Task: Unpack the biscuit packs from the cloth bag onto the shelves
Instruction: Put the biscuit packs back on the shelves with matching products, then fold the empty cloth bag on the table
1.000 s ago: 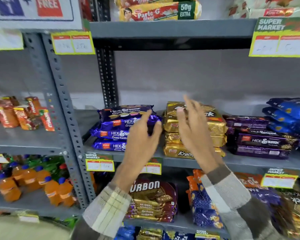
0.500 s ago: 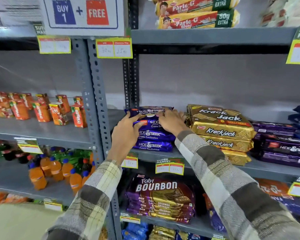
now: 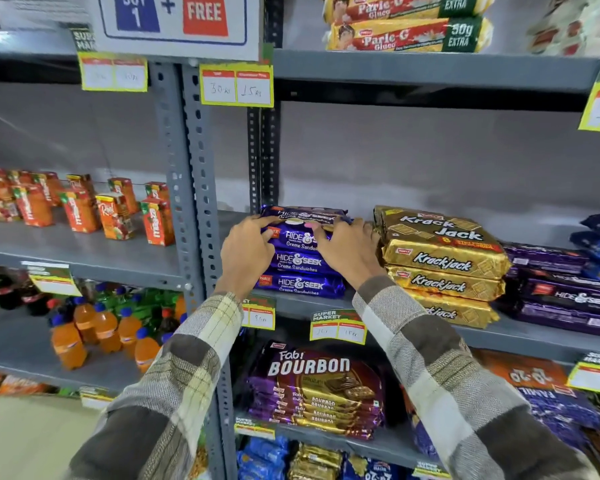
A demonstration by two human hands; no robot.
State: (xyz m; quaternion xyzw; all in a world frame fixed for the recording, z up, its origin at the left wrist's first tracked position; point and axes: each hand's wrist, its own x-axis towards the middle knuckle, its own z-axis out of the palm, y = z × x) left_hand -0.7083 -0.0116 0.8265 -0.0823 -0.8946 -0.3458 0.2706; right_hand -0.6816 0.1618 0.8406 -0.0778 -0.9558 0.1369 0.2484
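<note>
A stack of purple Hide & Seek biscuit packs (image 3: 300,261) lies on the grey middle shelf (image 3: 291,306). My left hand (image 3: 248,252) grips the left end of the upper packs, fingers curled over their top. From the other side my right hand (image 3: 349,251) holds the right end of the same packs, its fingers bent across the front. Both hands bracket the stack. The cloth bag is not in view.
Gold Krackjack packs (image 3: 440,261) are stacked just right of my right hand, more purple packs (image 3: 561,289) beyond. A perforated grey upright (image 3: 194,202) stands left of the stack. Juice cartons (image 3: 115,216) and orange bottles (image 3: 97,330) fill the left bay; Bourbon packs (image 3: 316,389) lie below.
My right hand moved left from the Krackjack stack onto the Hide & Seek packs. My left hand settled on their left end. The view shifted left and closer.
</note>
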